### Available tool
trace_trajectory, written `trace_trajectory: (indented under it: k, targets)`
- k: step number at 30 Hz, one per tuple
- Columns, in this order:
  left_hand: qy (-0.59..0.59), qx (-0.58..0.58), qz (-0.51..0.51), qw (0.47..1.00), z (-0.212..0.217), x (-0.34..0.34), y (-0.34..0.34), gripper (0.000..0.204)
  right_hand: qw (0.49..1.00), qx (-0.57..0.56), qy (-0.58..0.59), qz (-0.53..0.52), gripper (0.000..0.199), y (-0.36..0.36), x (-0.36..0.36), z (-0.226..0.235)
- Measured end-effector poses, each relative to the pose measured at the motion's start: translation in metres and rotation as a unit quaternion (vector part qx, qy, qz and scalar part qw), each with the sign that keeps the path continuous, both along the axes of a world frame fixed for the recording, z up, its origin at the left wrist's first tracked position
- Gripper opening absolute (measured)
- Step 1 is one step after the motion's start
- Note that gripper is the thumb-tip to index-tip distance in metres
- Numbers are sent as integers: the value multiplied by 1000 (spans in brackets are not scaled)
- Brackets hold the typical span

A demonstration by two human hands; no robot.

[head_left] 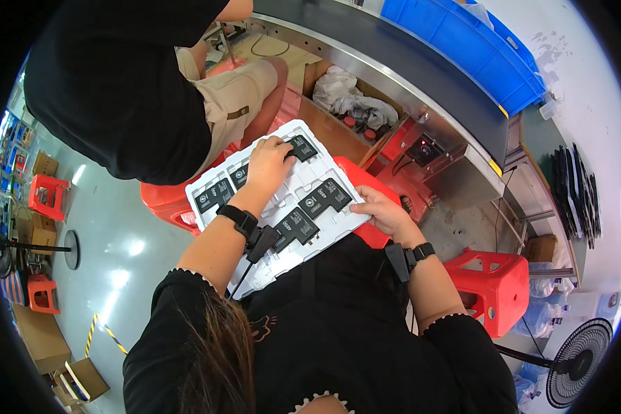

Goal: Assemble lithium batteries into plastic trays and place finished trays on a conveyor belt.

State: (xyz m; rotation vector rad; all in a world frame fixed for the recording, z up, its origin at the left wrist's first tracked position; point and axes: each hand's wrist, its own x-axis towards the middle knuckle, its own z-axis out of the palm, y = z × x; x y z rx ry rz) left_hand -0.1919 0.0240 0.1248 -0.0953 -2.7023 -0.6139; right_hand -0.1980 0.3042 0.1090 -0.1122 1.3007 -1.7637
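Observation:
A white moulded tray (259, 207) rests tilted across my lap, with several flat black battery packs in its pockets. Two L-shaped battery packs, one at the right (324, 197) and one nearer my body (295, 229), lie in the near row. Along the far row sit another battery pack (214, 195) and one partly covered by my wrist. My left hand (269, 164) reaches over the tray, its curled fingers on the edge of the far-right battery pack (302, 148). With thumb and fingers, my right hand (381, 210) pinches the tray's right rim.
A person in a black top (138, 90) sits close at the front left. Ahead runs a dark conveyor belt (393, 48) with a blue crate (472, 55). A cardboard box (338, 124) stands beneath it. Red stools (490, 286) and a black fan (578, 362) are at the right.

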Motion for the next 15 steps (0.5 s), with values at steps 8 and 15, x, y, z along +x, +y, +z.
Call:
trace_trajectory:
  k: [8,15]
  targets:
    - [-16,46,-14,999,-7,-8,3,20,1000,-13,-3,2,33,-1,-1,1]
    - [-138,17,-71,988,47,33,29,30,1000,-6,-8,-6,33,2,-1,-12]
